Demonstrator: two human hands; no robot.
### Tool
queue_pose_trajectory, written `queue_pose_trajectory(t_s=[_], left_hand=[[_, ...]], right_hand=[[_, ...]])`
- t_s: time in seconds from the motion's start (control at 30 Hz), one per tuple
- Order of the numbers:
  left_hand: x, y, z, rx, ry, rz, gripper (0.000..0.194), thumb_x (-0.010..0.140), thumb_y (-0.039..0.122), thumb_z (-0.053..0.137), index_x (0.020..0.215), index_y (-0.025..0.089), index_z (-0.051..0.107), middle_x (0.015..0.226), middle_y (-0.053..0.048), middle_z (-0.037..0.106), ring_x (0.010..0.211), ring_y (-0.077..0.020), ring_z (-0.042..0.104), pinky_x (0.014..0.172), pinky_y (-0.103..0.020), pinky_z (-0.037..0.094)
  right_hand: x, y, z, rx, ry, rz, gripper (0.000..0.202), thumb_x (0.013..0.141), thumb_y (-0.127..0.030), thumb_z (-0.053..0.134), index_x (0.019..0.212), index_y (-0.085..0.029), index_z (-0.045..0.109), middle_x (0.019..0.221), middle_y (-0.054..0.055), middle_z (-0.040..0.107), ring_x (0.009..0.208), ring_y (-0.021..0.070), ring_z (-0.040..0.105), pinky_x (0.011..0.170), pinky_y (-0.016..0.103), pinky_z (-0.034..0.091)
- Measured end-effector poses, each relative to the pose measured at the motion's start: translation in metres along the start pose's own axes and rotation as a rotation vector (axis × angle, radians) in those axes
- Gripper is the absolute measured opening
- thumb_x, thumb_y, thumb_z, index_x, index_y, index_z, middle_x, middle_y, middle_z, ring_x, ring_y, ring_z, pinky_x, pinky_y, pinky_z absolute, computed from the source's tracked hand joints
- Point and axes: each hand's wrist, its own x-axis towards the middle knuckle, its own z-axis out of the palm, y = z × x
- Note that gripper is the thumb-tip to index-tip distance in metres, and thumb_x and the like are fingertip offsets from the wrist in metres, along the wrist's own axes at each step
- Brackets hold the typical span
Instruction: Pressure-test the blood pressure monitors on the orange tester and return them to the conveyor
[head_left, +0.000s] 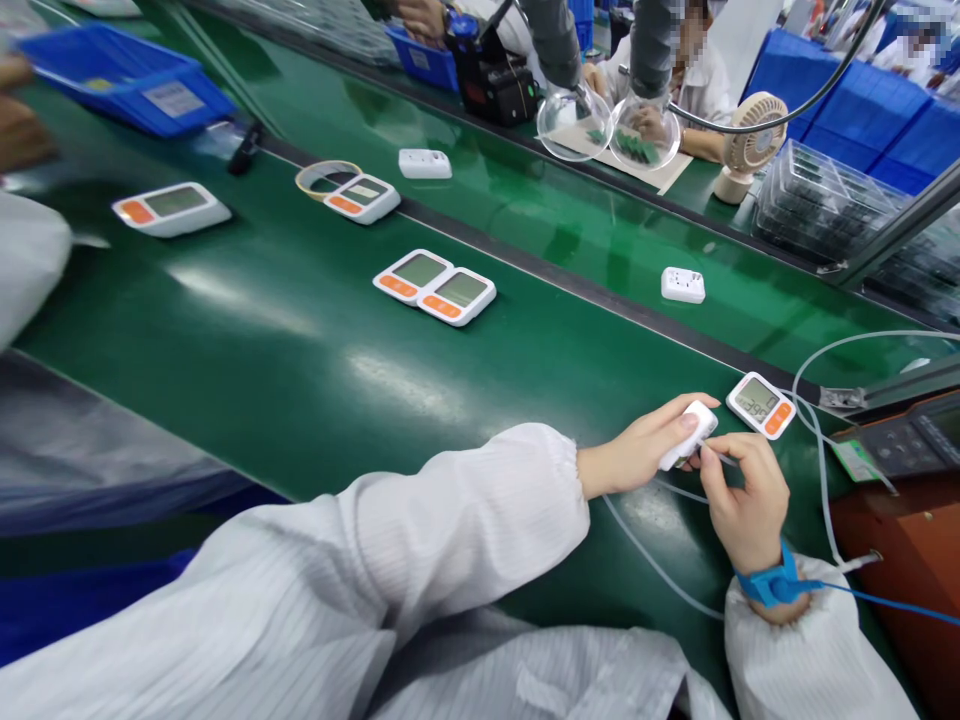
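My left hand [645,445] is wrapped round a small white device [688,436], held on its edge above the green bench. Close against its lower right side, my right hand [746,490] pinches the end of a thin pale tube [724,458], touching the device. A blue strap [776,582] circles my right wrist. Just behind my hands lies a white monitor with an orange button panel [761,405], its screen showing digits. Two similar monitors [459,295] lie side by side at the centre of the bench.
More monitors [172,210] and a tape ring [307,178] lie at the left, near a blue bin [135,85]. White units [682,285] sit on the far green strip. An orange-brown box [900,530] stands at the right. Co-workers' hands show across and at left.
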Motion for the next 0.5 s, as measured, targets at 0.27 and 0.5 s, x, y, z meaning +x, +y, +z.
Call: queue_pose_trajectory(t_s=[0.27, 0.5], left_hand=[[-0.0011, -0.0003, -0.0007, 0.007, -0.008, 0.003, 0.061, 0.088, 0.061, 0.057, 0.131, 0.019, 0.052, 0.104, -0.008, 0.059, 0.087, -0.0173, 0.056, 0.078, -0.030, 0.046], [-0.0017, 0.0014, 0.0002, 0.038, -0.011, -0.002, 0.063, 0.089, 0.062, 0.054, 0.134, 0.018, 0.050, 0.108, -0.009, 0.057, 0.089, -0.0176, 0.055, 0.079, -0.030, 0.046]], right_hand=[[-0.0009, -0.0013, 0.0003, -0.005, -0.002, 0.028, 0.008, 0.095, -0.023, 0.060, 0.087, -0.022, 0.063, 0.079, 0.001, 0.065, 0.078, 0.0177, 0.061, 0.070, 0.032, 0.049], [-0.0021, -0.0017, 0.0017, -0.033, -0.004, 0.024, 0.009, 0.095, -0.025, 0.060, 0.088, -0.022, 0.063, 0.081, 0.002, 0.066, 0.078, 0.0181, 0.061, 0.070, 0.033, 0.049]])
